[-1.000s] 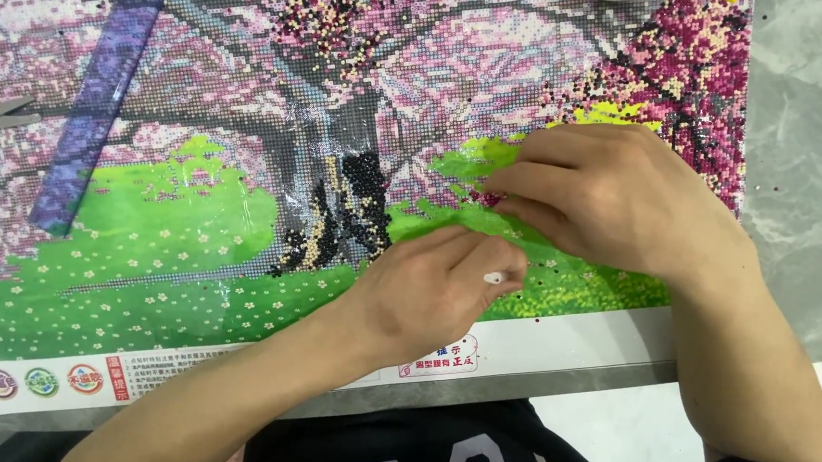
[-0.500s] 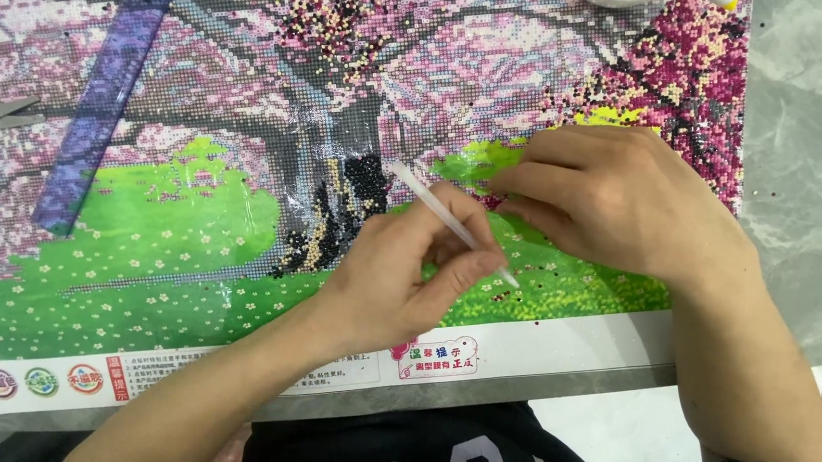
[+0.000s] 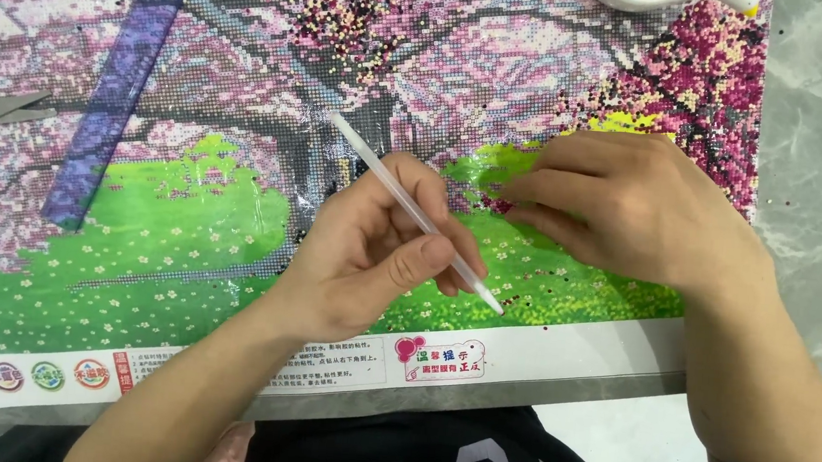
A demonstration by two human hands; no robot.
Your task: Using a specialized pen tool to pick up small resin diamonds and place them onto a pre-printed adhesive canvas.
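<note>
Left hand (image 3: 371, 248) closed around a white applicator pen (image 3: 412, 212), tip down near the canvas's (image 3: 141, 231) lower edge. Right hand (image 3: 644, 214) curled, fingertips pinching dark red beads (image 3: 498, 205) on the green patch. Could scatter loose beads if a wrist drags across.

Three round badges (image 3: 48, 375) are sitting on the canvas's white bottom margin at left, a red-edged label (image 3: 444, 358) lying near centre.
</note>
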